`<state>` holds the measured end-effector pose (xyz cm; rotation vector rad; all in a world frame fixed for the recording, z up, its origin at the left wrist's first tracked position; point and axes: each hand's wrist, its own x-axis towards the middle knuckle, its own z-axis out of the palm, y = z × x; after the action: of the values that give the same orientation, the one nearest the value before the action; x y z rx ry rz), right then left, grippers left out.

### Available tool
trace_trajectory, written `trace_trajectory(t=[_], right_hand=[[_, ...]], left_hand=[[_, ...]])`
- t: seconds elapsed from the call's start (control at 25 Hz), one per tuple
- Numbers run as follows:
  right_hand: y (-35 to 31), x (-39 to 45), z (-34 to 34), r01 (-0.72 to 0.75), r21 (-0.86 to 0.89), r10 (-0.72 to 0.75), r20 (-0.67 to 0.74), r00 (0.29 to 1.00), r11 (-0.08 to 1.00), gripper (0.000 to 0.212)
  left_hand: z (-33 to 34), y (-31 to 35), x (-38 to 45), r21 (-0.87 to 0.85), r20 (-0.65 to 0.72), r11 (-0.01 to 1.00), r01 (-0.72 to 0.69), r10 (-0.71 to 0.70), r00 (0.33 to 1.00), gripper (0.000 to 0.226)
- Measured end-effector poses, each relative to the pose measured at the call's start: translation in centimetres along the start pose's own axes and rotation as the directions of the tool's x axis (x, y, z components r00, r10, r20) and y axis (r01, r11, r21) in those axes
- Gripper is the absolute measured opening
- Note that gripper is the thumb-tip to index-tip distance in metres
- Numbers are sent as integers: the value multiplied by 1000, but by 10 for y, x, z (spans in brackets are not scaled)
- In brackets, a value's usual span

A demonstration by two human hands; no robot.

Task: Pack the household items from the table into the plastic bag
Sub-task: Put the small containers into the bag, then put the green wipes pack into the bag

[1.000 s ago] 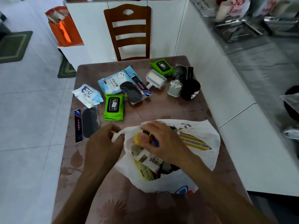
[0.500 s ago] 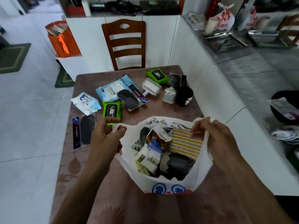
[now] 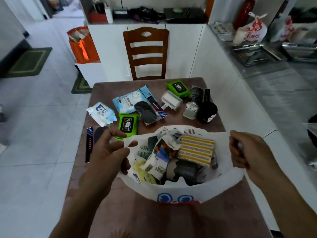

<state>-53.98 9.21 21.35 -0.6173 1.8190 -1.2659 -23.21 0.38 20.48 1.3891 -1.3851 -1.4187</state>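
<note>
Tabletop [image 3: 171, 220] of brown patterned material fills the view's centre, its far edge meeting a wooden chair [image 3: 146, 52]. Pale floor tiles lie open beyond the table's left edge; a white counter [image 3: 240, 103] runs close along its right edge. Bare table shows nearer the viewer than both hands.

A white plastic bag [image 3: 178, 191] stands open between the hands, its mouth spread wide. Inside it lie a yellow-striped sponge pack [image 3: 195, 150], a printed pouch [image 3: 159, 158], a yellow packet [image 3: 145, 176] and dark items that are hard to make out.

The left hand [image 3: 108, 152] has its fingers loosely spread; thumb and forefinger pinch the bag's left rim. The right hand [image 3: 248, 150] is curled into a closed grip on the bag's right rim.

Just beyond the left fingertips sits a green wipes pack [image 3: 128, 125]; a sleep mask package [image 3: 91, 143] lies partly under that hand. Farther past the fingers are a small tissue pack [image 3: 101, 113], a blue wipes pack [image 3: 130, 100], a second sleep mask [image 3: 149, 110], a lint roller [image 3: 171, 100], another green pack [image 3: 178, 86], a cotton swab tub [image 3: 190, 110] and a black cup [image 3: 206, 112], all well apart from the right hand.
</note>
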Motion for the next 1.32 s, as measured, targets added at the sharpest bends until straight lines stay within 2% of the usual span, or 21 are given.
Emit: trace_trajectory(t=[0.04, 0.08, 0.12, 0.16, 0.2, 0.24, 0.28, 0.36, 0.44, 0.52, 0.56, 0.64, 0.72, 0.8, 0.88, 1.0, 1.12, 1.2, 1.24, 1.32], right_hand=[[-2, 8, -6, 21, -257, -24, -8, 1000, 966, 52], [-5, 15, -13, 48, -556, -59, -1, 998, 830, 60], [-12, 22, -15, 66, -780, -99, 6, 995, 622, 66], [-20, 30, -13, 79, -893, -147, 15, 989, 443, 70], [-28, 39, -7, 116, -927, -213, 40, 976, 356, 71], [-37, 49, 3, 174, -928, -279, 81, 957, 330, 67], [-45, 58, 14, 247, -910, -334, 131, 934, 333, 63], [-58, 80, 38, 372, -840, -357, 232, 905, 396, 56], [-59, 98, 58, 444, -773, -272, 354, 895, 454, 48], [-48, 111, 70, 455, -736, -161, 437, 885, 501, 39], [-41, 115, 73, 443, -737, -110, 455, 884, 510, 36], [-27, 117, 68, 412, -760, -19, 467, 884, 503, 37], [-16, 118, 59, 404, -775, 10, 467, 884, 486, 42], [-10, 116, 46, 407, -771, -21, 456, 890, 490, 42], [-9, 109, 35, 415, -753, -66, 446, 892, 510, 38], [-15, 95, 32, 435, -671, -130, 455, 881, 600, 28], [-26, 72, 38, 471, -548, -236, 445, 864, 691, 13], [-34, 50, 51, 458, -362, -318, 384, 867, 812, 9], [-35, 39, 62, 387, -208, -305, 338, 890, 898, 16], [-30, 21, 90, 98, 92, -125, 355, 927, 991, 39]], left_hand=[[1, -2, 6, 10, 15, 1000, -10, 10, 1000, 29], [1, -3, 11, 31, 14, 999, -32, 31, 999, 22], [0, -5, 18, 65, -15, 996, -53, 55, 998, 12], [0, -8, 27, 100, -64, 993, -60, 67, 996, 9], [-1, -15, 40, 116, -145, 992, -43, 60, 988, 19], [-3, -25, 57, 74, -245, 997, 5, 13, 970, 29], [-6, -37, 78, 4, -328, 998, 61, -56, 943, 34], [-10, -67, 125, -39, -384, 979, 200, -199, 902, 25], [-10, -103, 173, 187, -336, 927, 324, -250, 908, 14], [-6, -138, 208, 526, -256, 770, 362, -262, 930, 39], [-3, -153, 222, 608, -217, 721, 332, -251, 943, 55], [4, -175, 241, 538, -191, 782, 315, -251, 949, 73], [6, -195, 255, 404, -240, 839, 366, -289, 927, 76], [10, -211, 259, 247, -226, 859, 449, -400, 888, 70], [19, -215, 256, 49, -131, 897, 439, -430, 893, 52], [23, -189, 244, -135, -106, 942, 306, -321, 941, 16], [3, -137, 215, -332, -125, 914, 233, -287, 950, 11], [-16, -89, 178, -382, -53, 919, 99, -129, 990, 17], [-24, -65, 156, -391, -7, 920, 17, -22, 1000, 15], [-33, -22, 113, -282, 71, 945, -163, 190, 979, 6]])
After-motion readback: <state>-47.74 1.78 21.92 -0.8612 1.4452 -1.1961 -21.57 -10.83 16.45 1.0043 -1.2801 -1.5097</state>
